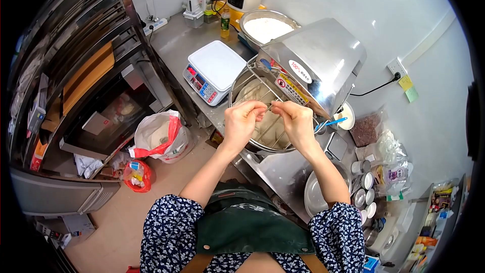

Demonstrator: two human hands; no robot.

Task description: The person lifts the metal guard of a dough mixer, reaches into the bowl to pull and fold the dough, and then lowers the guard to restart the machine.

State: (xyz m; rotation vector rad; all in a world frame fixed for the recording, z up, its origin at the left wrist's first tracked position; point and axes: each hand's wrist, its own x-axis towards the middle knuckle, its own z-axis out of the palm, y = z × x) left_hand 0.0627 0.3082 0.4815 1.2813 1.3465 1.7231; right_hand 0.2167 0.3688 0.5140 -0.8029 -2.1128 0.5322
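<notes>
Both my hands are over the steel mixer's round bowl [232, 102], just above its wire guard. Pale dough [252, 91] fills much of the bowl under the bars. My left hand [243, 121] is closed, its fingertips pinched together. Close beside it, my right hand [294, 121] is also pinched, thumb against the fingers. Whatever sits between the fingertips is too small to make out. The steel mixer head [318, 55], with a yellow warning label [291, 89], rises behind my hands.
A digital scale [217, 65] stands left of the mixer, with a bowl of white flour [265, 29] behind. At right are a blue-handled tool [336, 121], a steel lid [316, 194] and several jars [359, 198]. An open flour sack [161, 136] stands on the floor.
</notes>
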